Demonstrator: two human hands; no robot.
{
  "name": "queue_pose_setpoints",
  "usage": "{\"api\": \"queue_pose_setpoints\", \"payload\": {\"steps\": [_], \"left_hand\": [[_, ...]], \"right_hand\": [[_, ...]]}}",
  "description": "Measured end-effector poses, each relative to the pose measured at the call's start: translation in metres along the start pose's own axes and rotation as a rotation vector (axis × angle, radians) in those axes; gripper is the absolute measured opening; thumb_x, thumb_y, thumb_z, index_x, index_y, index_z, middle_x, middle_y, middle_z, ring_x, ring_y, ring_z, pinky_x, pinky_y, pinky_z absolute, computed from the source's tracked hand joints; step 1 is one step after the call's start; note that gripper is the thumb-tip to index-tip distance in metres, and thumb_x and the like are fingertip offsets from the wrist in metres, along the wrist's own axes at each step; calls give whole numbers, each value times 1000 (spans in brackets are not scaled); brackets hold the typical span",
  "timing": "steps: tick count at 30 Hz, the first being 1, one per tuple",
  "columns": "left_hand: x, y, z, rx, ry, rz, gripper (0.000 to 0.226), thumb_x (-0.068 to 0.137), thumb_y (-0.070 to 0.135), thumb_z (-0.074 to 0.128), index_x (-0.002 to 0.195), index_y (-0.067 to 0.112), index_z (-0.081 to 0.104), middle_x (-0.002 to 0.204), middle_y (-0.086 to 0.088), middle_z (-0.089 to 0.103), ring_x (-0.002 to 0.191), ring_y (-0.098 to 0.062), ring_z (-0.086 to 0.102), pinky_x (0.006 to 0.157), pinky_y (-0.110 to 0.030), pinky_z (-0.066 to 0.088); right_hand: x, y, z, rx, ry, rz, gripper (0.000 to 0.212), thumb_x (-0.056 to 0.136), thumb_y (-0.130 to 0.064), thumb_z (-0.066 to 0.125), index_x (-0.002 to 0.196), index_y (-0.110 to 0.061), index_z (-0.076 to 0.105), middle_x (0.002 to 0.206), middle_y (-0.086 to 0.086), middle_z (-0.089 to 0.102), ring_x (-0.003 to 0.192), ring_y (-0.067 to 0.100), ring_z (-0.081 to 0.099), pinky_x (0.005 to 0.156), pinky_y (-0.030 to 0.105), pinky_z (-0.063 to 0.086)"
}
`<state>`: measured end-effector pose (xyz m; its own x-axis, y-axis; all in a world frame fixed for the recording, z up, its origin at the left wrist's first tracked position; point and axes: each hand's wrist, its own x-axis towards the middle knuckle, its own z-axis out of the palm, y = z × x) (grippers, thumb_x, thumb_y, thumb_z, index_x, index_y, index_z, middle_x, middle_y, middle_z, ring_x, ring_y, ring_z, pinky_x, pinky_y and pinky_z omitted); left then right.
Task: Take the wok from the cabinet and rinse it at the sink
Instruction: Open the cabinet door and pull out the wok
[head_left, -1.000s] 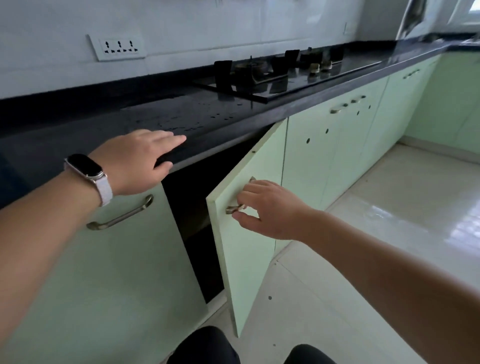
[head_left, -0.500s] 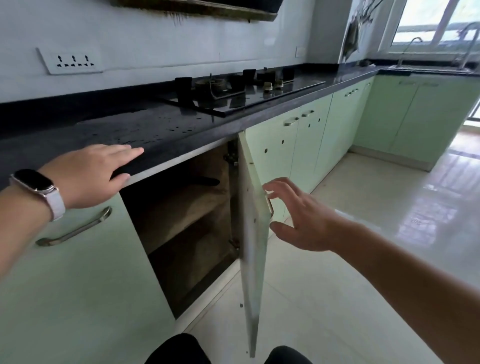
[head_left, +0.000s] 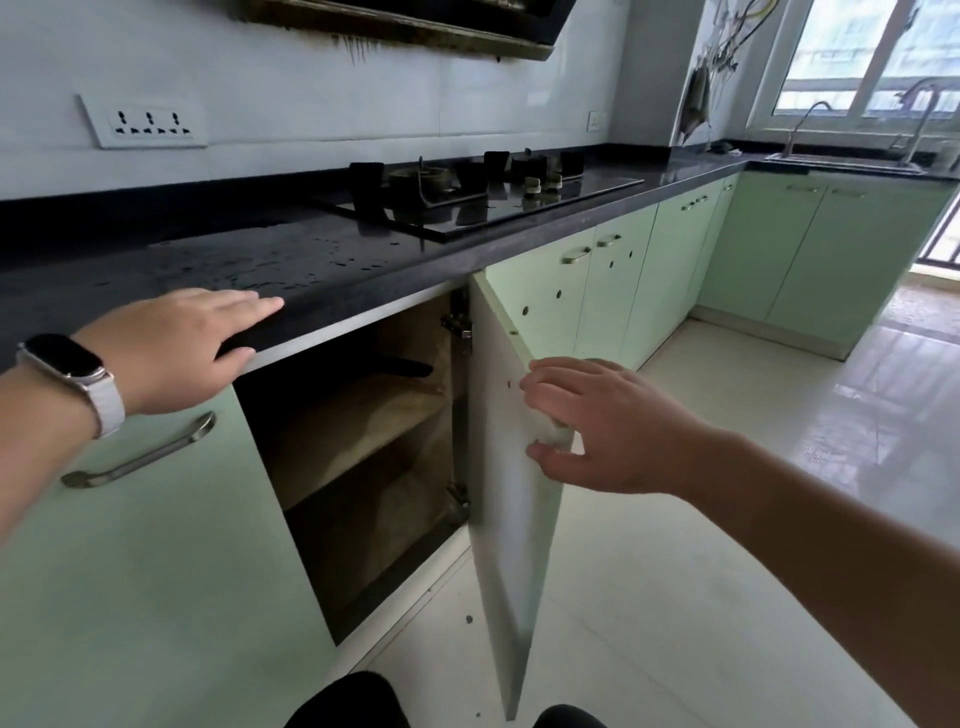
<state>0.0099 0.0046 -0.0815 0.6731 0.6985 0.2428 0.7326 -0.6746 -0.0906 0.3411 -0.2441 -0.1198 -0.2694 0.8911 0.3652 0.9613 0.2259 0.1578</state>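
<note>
The pale green cabinet door (head_left: 511, 519) stands swung wide open below the black countertop (head_left: 291, 260). Inside, on the upper wooden shelf, a dark handle of the wok (head_left: 402, 366) pokes out; the pan's body is lost in shadow. My right hand (head_left: 597, 423) hovers at the door's outer edge, fingers spread, holding nothing. My left hand (head_left: 192, 345), with a watch on the wrist, lies flat on the countertop's front edge above the opening. The steel sink (head_left: 841, 161) with two taps sits far right under the window.
A black gas hob (head_left: 483, 197) lies on the counter beyond the opening. A closed door with a metal bar handle (head_left: 137, 457) is at my left. More green cabinets line the wall and the corner. White tiled floor (head_left: 701, 519) spreads to the right. My knees show at the bottom.
The door swung from half open to fully open. My right hand let go of its handle and now hovers by the door's edge. The view rose, showing the sink.
</note>
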Motion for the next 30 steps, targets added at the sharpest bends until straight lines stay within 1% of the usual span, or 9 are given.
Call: {"api": "queue_pose_setpoints", "payload": {"steps": [5,9,11,13,16,20,24,27,30], "left_hand": [[2,-6,4,-7,14,-3,61,96,30,54,152,40,32,154,2,44,140,-29,40,110,-52,37],[6,-13,14,-5,87,21,76,91,29,60,137,69,15,146,1,53,129,-32,50,102,-54,42],[8,-18,19,-25,127,42,83,88,28,63,134,74,10,144,0,56,126,-32,52,101,-54,43],[11,-22,24,-31,155,51,84,87,29,64,136,73,12,143,0,56,124,-31,52,101,-54,43],[13,-30,30,-32,169,63,81,85,30,64,140,68,18,143,-1,56,123,-30,53,101,-52,42],[8,-12,17,43,157,42,66,88,26,65,148,39,41,142,-3,57,125,-32,53,98,-56,46],[1,1,2,55,88,34,60,95,33,54,152,34,36,151,2,48,137,-27,44,105,-51,42],[-2,5,-1,48,68,32,60,96,33,52,152,33,35,153,2,45,138,-25,43,107,-48,41],[-3,6,-1,64,78,43,60,95,32,52,153,33,35,153,1,46,137,-26,44,106,-48,42]], "right_hand": [[-21,35,6,-178,-45,-4,42,84,-34,48,114,-14,68,113,4,69,117,28,63,91,40,57],[-37,63,11,-286,-105,24,43,82,-34,47,113,-14,70,122,6,68,125,30,58,94,40,56],[-42,75,11,-332,-125,39,45,81,-36,46,111,-13,71,124,8,67,126,31,58,96,42,56],[-46,85,12,-389,-153,59,45,79,-38,49,109,-13,73,125,11,67,126,33,59,96,43,56],[-50,93,17,-464,-212,112,43,72,-37,70,108,-12,74,126,15,66,127,38,58,96,47,55],[-50,99,25,-491,-224,198,48,72,-38,74,111,-11,73,127,19,65,126,42,58,100,50,50],[-42,97,31,-468,-181,242,47,79,-40,53,108,-10,73,123,19,66,120,39,61,99,48,50],[-38,102,32,-422,-150,321,42,75,-34,73,108,-8,73,123,19,66,120,37,62,97,48,52],[-39,106,35,-427,-138,339,42,72,-32,78,106,-8,73,121,19,67,119,38,62,97,49,51]]}}
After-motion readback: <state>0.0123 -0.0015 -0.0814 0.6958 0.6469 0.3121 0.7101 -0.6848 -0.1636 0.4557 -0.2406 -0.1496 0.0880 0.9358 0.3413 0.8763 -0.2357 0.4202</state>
